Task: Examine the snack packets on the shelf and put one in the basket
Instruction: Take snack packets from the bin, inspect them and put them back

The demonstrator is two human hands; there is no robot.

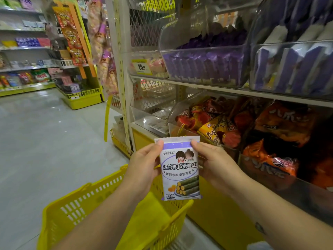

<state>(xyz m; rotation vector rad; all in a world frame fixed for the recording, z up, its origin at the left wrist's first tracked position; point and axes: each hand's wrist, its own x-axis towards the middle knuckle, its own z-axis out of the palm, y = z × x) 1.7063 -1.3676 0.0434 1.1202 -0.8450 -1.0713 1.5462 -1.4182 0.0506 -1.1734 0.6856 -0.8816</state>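
Shelving [23, 51] at the far left of my feed carries rows of mixed packets, with a grey tiled floor [45, 132] stretching out in front of it. Lower down sits the yellow basket [81, 204], its slotted wall toward me; I cannot tell whether it stands on the floor or hangs from an arm. Above its far rim the left hand [142, 166] grips the seaweed roll packet [180, 170] at the upper left corner, thumb on the front and fingers curled behind. The packet is upright, printed face toward the camera, white and purple with a picture of green rolls near the bottom. It is off the shelf and not in the basket, held in the air between the two. The right hand [216, 165] pinches the upper right corner in the same way, thumb in front. Behind the hands stands the white shelf [216, 88]. On it, a yellow price tag [142, 66] sits just left of a clear bin [203, 49] full of purple packets [207, 64]. Under the shelf board, another bin [173, 112] holds orange and red packets [212, 123], and farther right lie bigger orange bags [284, 121].
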